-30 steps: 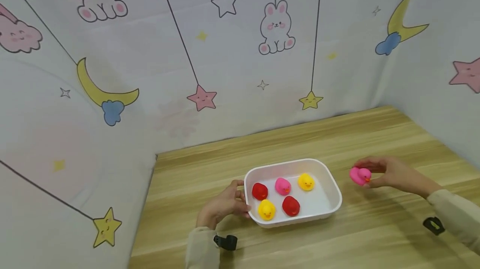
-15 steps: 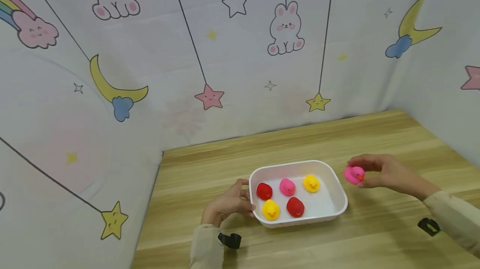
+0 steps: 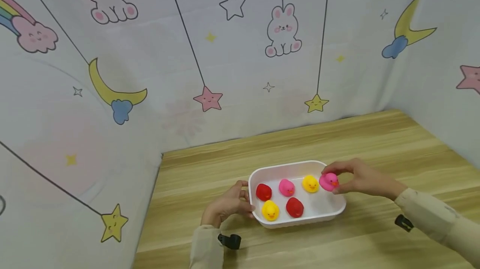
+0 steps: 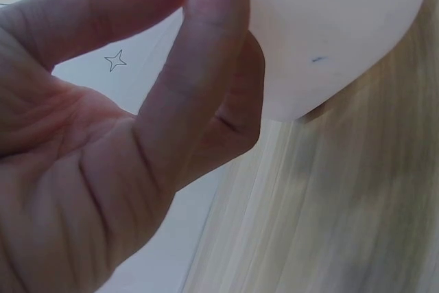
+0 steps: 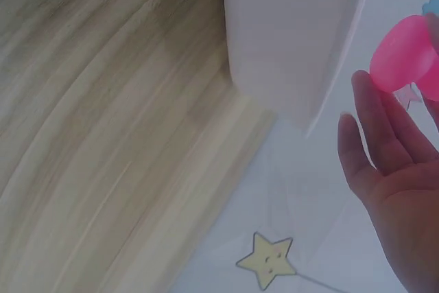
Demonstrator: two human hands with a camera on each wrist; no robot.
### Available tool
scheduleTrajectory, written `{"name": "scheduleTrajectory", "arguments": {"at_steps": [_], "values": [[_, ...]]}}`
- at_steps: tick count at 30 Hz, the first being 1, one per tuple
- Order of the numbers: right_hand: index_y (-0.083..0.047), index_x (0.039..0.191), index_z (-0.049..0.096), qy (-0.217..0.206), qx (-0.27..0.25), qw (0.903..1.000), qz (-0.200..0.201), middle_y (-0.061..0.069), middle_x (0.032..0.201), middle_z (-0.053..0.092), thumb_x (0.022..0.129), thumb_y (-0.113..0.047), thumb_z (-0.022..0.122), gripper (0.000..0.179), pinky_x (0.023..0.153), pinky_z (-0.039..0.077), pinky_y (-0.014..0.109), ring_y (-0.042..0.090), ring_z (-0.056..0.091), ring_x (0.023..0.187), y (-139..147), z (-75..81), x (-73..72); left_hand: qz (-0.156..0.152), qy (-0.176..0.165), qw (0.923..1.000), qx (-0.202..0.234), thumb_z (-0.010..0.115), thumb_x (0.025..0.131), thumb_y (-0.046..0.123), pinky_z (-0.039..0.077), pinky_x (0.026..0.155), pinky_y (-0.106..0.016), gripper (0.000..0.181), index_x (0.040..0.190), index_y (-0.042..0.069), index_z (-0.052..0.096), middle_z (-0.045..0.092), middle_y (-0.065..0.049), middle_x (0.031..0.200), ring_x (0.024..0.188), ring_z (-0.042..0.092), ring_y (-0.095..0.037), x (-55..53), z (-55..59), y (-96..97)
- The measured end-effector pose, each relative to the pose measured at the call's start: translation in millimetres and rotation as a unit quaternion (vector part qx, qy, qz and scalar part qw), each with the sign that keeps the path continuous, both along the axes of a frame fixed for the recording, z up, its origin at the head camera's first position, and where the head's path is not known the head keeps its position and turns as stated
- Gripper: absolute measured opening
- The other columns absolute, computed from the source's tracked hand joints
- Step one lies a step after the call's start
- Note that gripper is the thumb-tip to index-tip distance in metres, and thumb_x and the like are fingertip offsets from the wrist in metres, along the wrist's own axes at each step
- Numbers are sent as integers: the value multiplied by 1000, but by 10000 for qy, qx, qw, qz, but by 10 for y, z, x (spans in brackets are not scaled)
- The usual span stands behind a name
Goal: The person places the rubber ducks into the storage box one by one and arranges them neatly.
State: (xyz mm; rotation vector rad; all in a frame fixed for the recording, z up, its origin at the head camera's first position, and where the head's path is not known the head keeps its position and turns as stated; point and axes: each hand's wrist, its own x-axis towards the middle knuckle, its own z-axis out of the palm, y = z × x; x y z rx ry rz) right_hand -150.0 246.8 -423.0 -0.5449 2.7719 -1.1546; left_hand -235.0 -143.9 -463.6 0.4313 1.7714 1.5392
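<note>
My right hand (image 3: 361, 179) pinches a pink rubber duck (image 3: 329, 182) between thumb and fingers, over the right end of a white plastic tray (image 3: 318, 217). In the right wrist view the pink duck (image 5: 405, 53) sits at the fingertips, above the level of the tray's rim. My left hand (image 3: 228, 204) grips the tray's left end, its thumb by the rim; in the left wrist view the curled fingers meet the tray wall (image 4: 329, 39). Inside the tray lie two red ducks (image 3: 294, 207), two yellow ducks (image 3: 270, 210) and a pink duck (image 3: 286, 188).
The tray stands on a wood-grain table (image 3: 210, 156). White cloth walls (image 3: 240, 69) printed with rabbits, stars and moons rise behind the table and at both sides. Each wrist wears a black band, the left one (image 3: 230, 241) near the table's front.
My right hand has carried the pink duck leftward, from beside the tray to over its right end. The left hand stays at the tray's left end, and the head view has shifted slightly.
</note>
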Motion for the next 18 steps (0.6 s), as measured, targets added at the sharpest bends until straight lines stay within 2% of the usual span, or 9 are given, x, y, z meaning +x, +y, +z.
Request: {"name": "scheduleTrajectory", "arguments": {"at_steps": [2, 9, 14, 18], "values": [[-18, 123, 70, -16, 84, 9999, 122, -4, 121, 69, 84, -32, 83, 44, 92, 55, 53, 21, 62, 108, -68, -10, -17, 9, 0, 10000, 10, 67, 81, -12, 63, 70, -34, 76, 145, -8, 25, 57, -22, 100, 68, 65, -18, -2, -6, 0], [-24, 112, 71, 180, 522, 9969, 555, -16, 105, 68, 81, -22, 84, 34, 83, 58, 35, 10, 61, 95, -233, -102, -84, -17, 11, 10000, -2, 67, 81, -12, 63, 70, -33, 77, 145, -7, 25, 57, -21, 100, 67, 65, -17, -3, -20, -7], [-25, 106, 70, 365, 906, 9913, 885, -17, 103, 65, 79, -17, 85, 32, 79, 59, 33, 9, 59, 91, -322, -133, -124, -14, 45, 10000, 21, 67, 81, -12, 63, 70, -33, 76, 145, -7, 25, 56, -18, 98, 67, 65, -17, 1, -13, 1], [-26, 100, 70, 567, 1289, 9854, 953, -14, 105, 58, 76, -14, 87, 32, 78, 59, 33, 13, 57, 92, -394, -185, -137, 9, 26, 10000, 11, 67, 82, -12, 63, 70, -33, 75, 145, -7, 26, 56, -18, 97, 67, 65, -17, 18, 2, -8]]}}
